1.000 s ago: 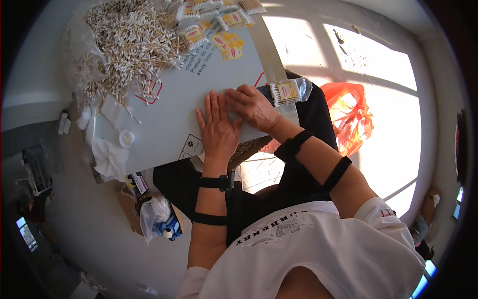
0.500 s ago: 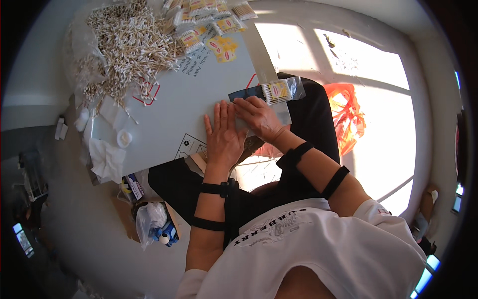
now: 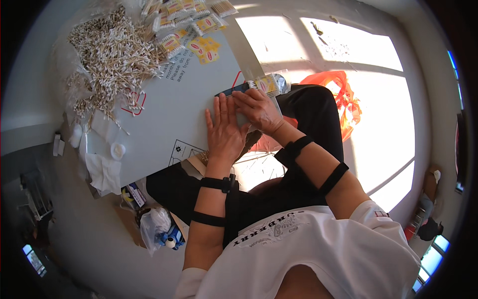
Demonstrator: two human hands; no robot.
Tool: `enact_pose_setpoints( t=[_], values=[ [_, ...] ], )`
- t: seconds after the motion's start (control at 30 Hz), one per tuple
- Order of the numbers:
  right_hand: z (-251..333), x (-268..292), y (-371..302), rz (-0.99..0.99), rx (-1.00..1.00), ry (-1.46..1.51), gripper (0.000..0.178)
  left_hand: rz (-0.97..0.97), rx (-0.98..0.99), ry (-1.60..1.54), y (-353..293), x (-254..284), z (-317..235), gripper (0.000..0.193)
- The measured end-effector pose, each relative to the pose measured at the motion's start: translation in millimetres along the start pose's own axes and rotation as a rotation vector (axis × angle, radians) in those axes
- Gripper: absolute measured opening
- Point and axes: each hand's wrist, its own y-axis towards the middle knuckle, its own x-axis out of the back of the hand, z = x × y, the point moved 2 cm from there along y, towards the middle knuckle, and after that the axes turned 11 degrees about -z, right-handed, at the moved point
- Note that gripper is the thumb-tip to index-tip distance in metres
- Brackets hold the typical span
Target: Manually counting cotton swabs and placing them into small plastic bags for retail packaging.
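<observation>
My left hand (image 3: 225, 133) lies flat at the table's near right edge, fingers stretched forward, their tips touching a dark flat strip (image 3: 229, 91). Against it, my right hand (image 3: 260, 110) bends its fingers down with the tips pressed close together at the same strip; what is under them is mostly hidden. Just beyond my right knuckles, a clear packet of cotton swabs (image 3: 267, 85) with a yellow label lies over the strip's far end.
A big heap of loose cotton swabs (image 3: 112, 55) covers the table's far left, with filled packets (image 3: 206, 24) and yellow labels (image 3: 204, 49) beside it. A small white round container (image 3: 117, 151) and white tissue (image 3: 103, 172) lie near left. An orange bag (image 3: 343, 102) sits on the floor.
The view has shifted, so the table and heap appear farther left. Both hands stay at the dark strip, in nearly the same pose.
</observation>
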Motion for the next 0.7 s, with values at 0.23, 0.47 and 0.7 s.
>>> enact_pose_setpoints(
  t=[0.23,0.47,0.7],
  values=[
    [-23.9,37.6,-14.5,-0.337,-0.547,-0.212,0.035,0.026,0.01,0.027,0.1,1.5,3.4,0.079],
    [-77.8,23.3,-9.8,-0.17,-1.113,0.071,0.057,0.024,0.014,0.051,0.1,-1.2,2.5,0.077],
    [-73.6,14.0,7.8,-0.115,-1.071,-0.028,0.049,0.025,-0.003,0.081,0.6,1.3,1.0,0.079]
  ],
)
